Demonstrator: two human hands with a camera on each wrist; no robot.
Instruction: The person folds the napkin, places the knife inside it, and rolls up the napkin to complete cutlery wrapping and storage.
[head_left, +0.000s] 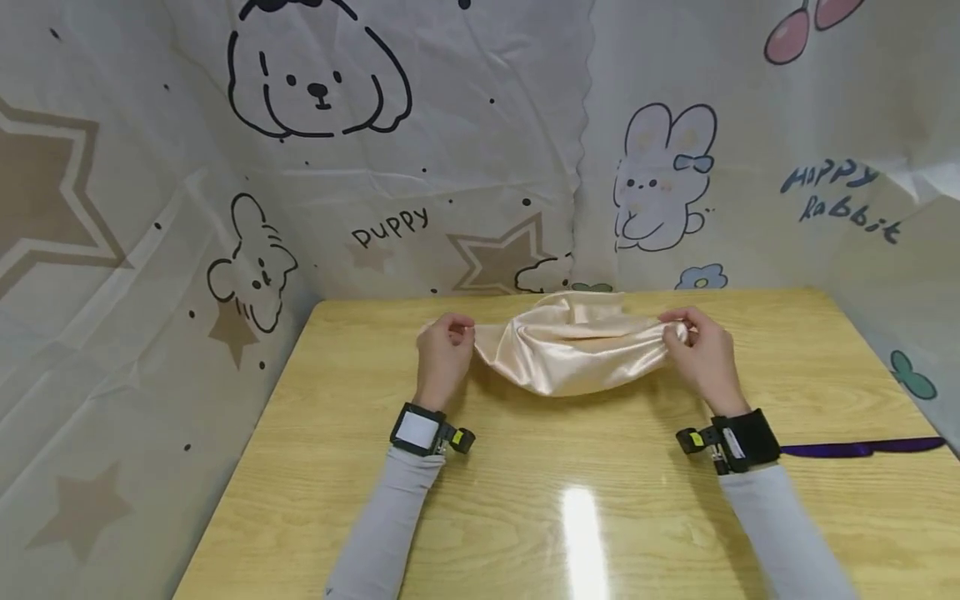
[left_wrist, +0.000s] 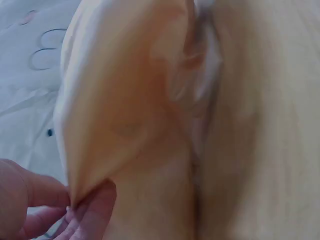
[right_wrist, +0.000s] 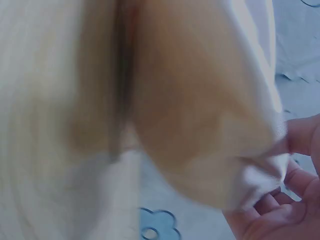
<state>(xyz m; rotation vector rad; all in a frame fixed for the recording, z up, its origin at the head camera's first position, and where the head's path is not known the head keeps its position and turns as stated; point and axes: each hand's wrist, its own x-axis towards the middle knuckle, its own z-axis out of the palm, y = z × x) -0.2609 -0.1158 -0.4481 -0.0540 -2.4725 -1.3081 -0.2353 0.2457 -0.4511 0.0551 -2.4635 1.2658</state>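
A shiny cream satin cloth (head_left: pixel 570 358) hangs in folds between both hands, near the far edge of the table. At its left end my left hand (head_left: pixel 446 350) pinches a corner between thumb and fingers; the left wrist view shows this pinch, with the cloth (left_wrist: pixel 125 115) stretched away from the fingertips. My right hand (head_left: pixel 701 350) pinches the gathered right end. In the right wrist view the cloth (right_wrist: pixel 200 110) is blurred, and its bunched edge sits at the fingertips of the right hand (right_wrist: pixel 285 210). The cloth's middle sags, and its back part reaches the table's far edge.
The wooden table (head_left: pixel 495 517) spans the space below the hands. A dark purple ribbon-like strip (head_left: pixel 862 448) lies on it at the right, beside the right wrist. Printed curtains (head_left: pixel 465 167) stand behind and at both sides.
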